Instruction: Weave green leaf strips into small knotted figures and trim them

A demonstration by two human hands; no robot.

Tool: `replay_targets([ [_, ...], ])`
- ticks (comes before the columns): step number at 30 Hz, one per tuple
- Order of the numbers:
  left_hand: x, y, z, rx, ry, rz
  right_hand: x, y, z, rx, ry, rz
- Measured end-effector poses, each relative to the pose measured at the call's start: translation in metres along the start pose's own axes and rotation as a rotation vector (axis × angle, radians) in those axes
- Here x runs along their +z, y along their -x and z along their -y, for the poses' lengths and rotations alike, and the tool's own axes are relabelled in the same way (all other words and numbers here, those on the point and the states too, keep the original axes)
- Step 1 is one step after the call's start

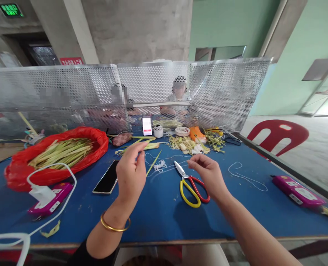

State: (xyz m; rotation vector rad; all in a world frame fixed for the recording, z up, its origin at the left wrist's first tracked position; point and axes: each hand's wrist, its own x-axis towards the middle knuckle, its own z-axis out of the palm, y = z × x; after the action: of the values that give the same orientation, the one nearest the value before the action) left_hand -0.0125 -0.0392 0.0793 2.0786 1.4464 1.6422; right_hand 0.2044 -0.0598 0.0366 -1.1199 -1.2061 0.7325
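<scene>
My left hand (pixel 131 173) is raised over the blue table (pixel 158 214), fingers pinched on a thin green leaf strip (pixel 153 163) that slants down to the right. My right hand (pixel 209 173) hovers just right of the red and yellow scissors (pixel 190 183), fingers curled in a pinch; it seems to hold the fine white thread (pixel 164 162) that runs between my hands. A gold bangle (pixel 114 224) is on my left wrist. A black phone (pixel 107 177) lies flat to the left of my left hand.
A red bag of green leaf strips (pixel 57 155) sits at the left. Two purple power strips (pixel 49 201) (pixel 298 190) flank the table, one with a white charger. Cut leaf scraps (pixel 191 144), a small upright phone (pixel 147 125) and a perforated metal screen (pixel 152 92) stand behind; people sit beyond it. Red chair (pixel 277 135) at right.
</scene>
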Motion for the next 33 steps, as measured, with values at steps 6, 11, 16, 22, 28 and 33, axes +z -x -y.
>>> replay_targets([
  [6, 0.045, 0.018, -0.015, -0.449, 0.519, 0.688, 0.015, 0.011, -0.007, 0.076, -0.184, 0.003],
  [11, 0.066, 0.035, -0.008, -0.583, 0.585, 0.733, 0.021, 0.019, -0.017, 0.184, -0.342, -0.013],
  [16, 0.063, 0.037, -0.005, -0.548, 0.519, 0.756, 0.019, 0.024, -0.03, 0.281, -0.429, 0.005],
  [22, 0.058, 0.034, -0.002, -0.487, 0.458, 0.778, 0.011, 0.019, -0.031, 0.27, -0.247, 0.048],
  [28, 0.053, 0.032, 0.001, -0.342, 0.372, 0.85, 0.005, 0.01, -0.023, 0.141, 0.065, 0.271],
  [33, 0.052, 0.031, 0.003, -0.365, 0.346, 0.852, 0.008, 0.012, -0.022, 0.182, -0.029, 0.244],
])
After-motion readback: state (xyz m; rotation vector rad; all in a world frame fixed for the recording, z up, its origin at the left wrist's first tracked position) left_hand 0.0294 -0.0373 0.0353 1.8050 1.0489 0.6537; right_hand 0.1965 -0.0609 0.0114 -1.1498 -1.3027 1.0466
